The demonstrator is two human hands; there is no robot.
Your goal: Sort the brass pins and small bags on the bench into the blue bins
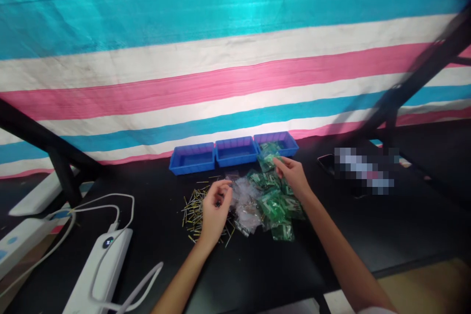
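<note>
My right hand (pixel 293 176) pinches a small green plastic bag (pixel 268 162) by its edge, just in front of the right-hand blue bin (pixel 293 146), where more green bags lie. Fingers curled and thumb close to the fingertips, my left hand (pixel 216 206) hovers over a heap of thin yellow and silver pin-like pieces (pixel 193 211). Whatever it holds, if anything, is hidden. Between the hands lie clear plastic bags (pixel 247 206). A pile of green bags (pixel 274 203) sits below my right hand.
Two more blue bins, a left one (pixel 192 159) and a middle one (pixel 236 151), stand at the back. A white power bank (pixel 99 270) with a cable lies left, near a white power strip (pixel 22 243). A phone (pixel 326 161) rests right. Striped sheeting (pixel 221 78) hangs behind.
</note>
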